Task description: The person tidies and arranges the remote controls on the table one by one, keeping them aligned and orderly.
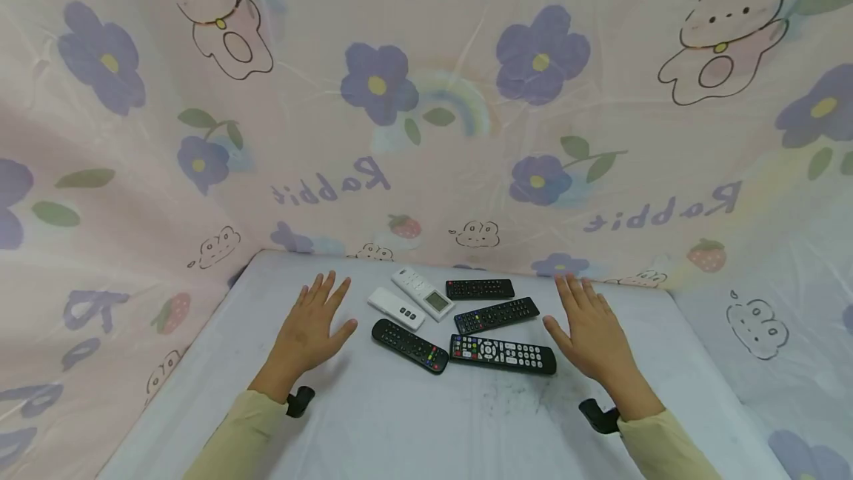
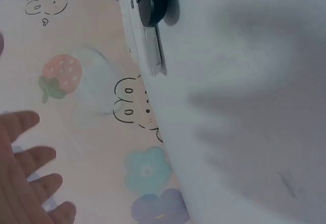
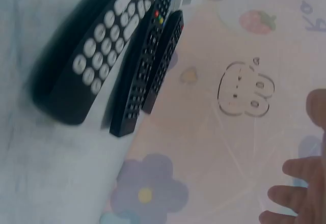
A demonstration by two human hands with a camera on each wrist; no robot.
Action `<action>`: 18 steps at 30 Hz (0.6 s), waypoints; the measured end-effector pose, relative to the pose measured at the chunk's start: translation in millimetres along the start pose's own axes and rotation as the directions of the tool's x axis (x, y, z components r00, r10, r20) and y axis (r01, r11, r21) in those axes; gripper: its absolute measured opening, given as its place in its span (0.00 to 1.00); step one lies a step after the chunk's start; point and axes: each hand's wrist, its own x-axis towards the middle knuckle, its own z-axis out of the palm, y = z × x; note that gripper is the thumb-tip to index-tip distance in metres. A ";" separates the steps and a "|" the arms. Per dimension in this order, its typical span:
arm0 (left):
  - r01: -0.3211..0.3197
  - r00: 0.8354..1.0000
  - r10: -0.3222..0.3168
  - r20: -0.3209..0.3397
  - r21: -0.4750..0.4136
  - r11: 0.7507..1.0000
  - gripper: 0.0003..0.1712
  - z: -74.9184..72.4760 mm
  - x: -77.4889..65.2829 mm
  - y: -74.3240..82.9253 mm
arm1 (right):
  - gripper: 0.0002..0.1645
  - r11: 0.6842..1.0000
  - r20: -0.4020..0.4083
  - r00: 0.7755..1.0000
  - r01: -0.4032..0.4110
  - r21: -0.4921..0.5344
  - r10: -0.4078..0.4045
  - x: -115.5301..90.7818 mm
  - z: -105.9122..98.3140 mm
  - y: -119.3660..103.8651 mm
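My left hand (image 1: 309, 333) hovers over the left of the white table, fingers spread and holding nothing. Its nearest remotes are a black one with a rounded end (image 1: 409, 346) and a small white one (image 1: 396, 308). A white remote with a display (image 1: 423, 292) lies behind them. My right hand (image 1: 591, 332), fingers straight and nothing held, is to the right of the group. Closest to it are a black remote with large white buttons (image 1: 503, 354) and a slim black remote (image 1: 496, 315). Farthest back lies a short black remote (image 1: 480, 289). In the right wrist view the fingers (image 3: 288, 198) show at the edge.
The remotes lie on a white-covered table (image 1: 400, 428). A curtain (image 1: 453, 132) printed with rabbits and purple flowers rises along the back and both sides. Dark smudges (image 1: 523, 397) mark the cover near the front. Black straps (image 1: 300, 401) sit at both wrists.
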 end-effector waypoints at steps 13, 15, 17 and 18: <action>0.037 0.995 -0.023 0.099 -0.132 0.991 0.43 7.8 5.1 -2.3 | 0.44 0.987 -0.072 0.994 0.090 0.135 -0.080 12.0 17.3 -39.9; 0.055 0.992 -0.037 0.120 -0.153 0.987 0.42 9.6 6.3 -2.5 | 0.44 0.982 -0.059 0.996 0.075 0.173 -0.066 13.1 20.1 -46.3; 0.072 0.989 -0.048 0.140 -0.167 0.983 0.42 12.1 7.5 -3.0 | 0.45 0.975 -0.039 0.998 0.056 0.215 -0.049 13.6 22.4 -52.1; 0.081 0.987 -0.055 0.148 -0.178 0.981 0.42 13.2 8.1 -3.1 | 0.45 0.971 -0.030 0.999 0.048 0.235 -0.042 13.8 23.6 -54.7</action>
